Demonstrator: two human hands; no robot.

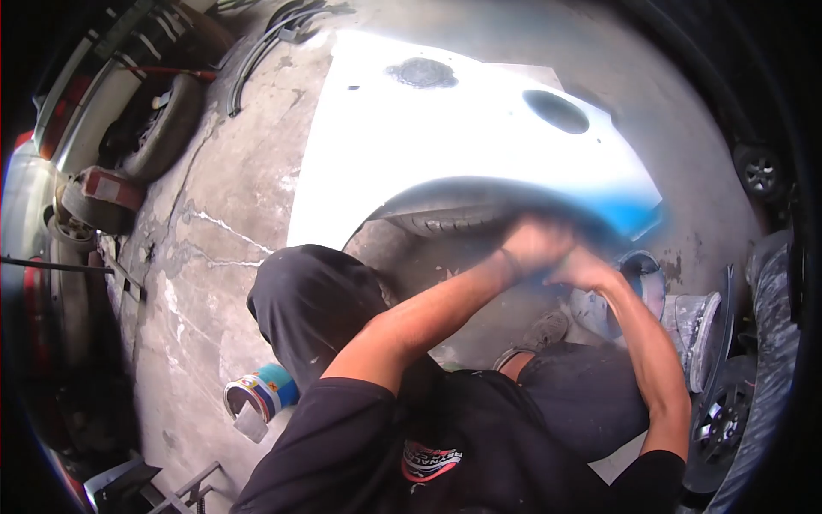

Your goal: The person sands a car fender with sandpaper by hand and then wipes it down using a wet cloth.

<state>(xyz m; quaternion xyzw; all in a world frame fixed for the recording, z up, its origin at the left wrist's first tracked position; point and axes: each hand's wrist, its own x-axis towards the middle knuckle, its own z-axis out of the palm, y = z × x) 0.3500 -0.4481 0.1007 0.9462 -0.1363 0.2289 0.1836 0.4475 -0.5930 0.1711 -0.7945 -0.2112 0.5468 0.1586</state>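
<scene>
A white car fender with a dark grey patch, a dark oval opening and a blue area at its right end lies in front of me. Its arched wheel cutout faces my knees. My left hand, below a dark wristband, is at the right part of that arch and blurred by motion. Close beside it, overlapping in view, is my right hand. The fingers of both are smeared, and I cannot make out anything held between them. Part of a tire shows through the arch.
A bucket stands just right of my hands, with a grey container beyond it. An open paint can is by my left knee. Car parts and a wheel line the left; another wheel is lower right.
</scene>
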